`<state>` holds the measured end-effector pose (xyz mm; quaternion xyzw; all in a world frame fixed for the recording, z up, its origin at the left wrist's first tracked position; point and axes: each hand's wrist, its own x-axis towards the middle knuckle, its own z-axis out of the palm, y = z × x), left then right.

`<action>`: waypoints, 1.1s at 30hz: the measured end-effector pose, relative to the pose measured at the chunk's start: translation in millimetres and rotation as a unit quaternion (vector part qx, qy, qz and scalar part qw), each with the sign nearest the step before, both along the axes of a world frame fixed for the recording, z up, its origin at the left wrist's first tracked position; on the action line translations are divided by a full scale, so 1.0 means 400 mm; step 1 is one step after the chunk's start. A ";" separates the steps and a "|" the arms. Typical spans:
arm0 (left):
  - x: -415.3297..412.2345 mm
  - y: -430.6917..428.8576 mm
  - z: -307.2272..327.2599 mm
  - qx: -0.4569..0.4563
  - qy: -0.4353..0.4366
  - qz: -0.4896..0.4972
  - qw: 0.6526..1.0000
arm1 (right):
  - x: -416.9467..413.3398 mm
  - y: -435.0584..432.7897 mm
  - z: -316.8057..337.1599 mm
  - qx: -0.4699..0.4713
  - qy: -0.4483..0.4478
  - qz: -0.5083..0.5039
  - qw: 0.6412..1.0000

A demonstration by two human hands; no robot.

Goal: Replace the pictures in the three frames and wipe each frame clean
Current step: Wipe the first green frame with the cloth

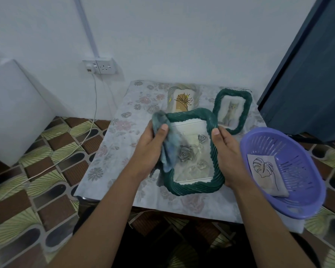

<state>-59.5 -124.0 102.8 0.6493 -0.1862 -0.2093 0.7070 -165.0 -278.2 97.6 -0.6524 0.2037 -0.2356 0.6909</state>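
Above the floral table (112,151), the right hand (227,157) grips the green rope frame (214,149); the left hand (153,149) pinches a blue cloth (167,151) against it. Hard rubbing could twist the frame free.

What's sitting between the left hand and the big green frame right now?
A blue cloth: the left hand pinches it against the left edge of the green frame, thumb on top. The head view shows it.
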 end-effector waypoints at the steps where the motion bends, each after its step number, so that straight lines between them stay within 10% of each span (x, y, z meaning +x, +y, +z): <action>1: 0.005 -0.003 -0.006 0.013 -0.024 0.009 1.000 | 0.001 0.005 -0.001 0.002 -0.002 0.001 1.000; 9: 0.013 -0.005 -0.015 0.074 -0.117 0.134 0.981 | 0.010 0.042 0.003 0.036 -0.010 -0.006 0.999; 18: 0.035 0.023 0.013 -0.004 0.004 -0.059 0.998 | 0.006 0.020 0.010 0.042 0.001 -0.024 0.999; 26: 0.022 -0.002 -0.007 0.108 -0.113 0.080 0.984 | 0.009 0.041 0.020 0.021 0.009 -0.019 1.000; 33: 0.046 0.029 0.013 0.002 0.048 -0.110 0.993 | -0.005 0.023 0.010 0.045 0.006 -0.051 0.998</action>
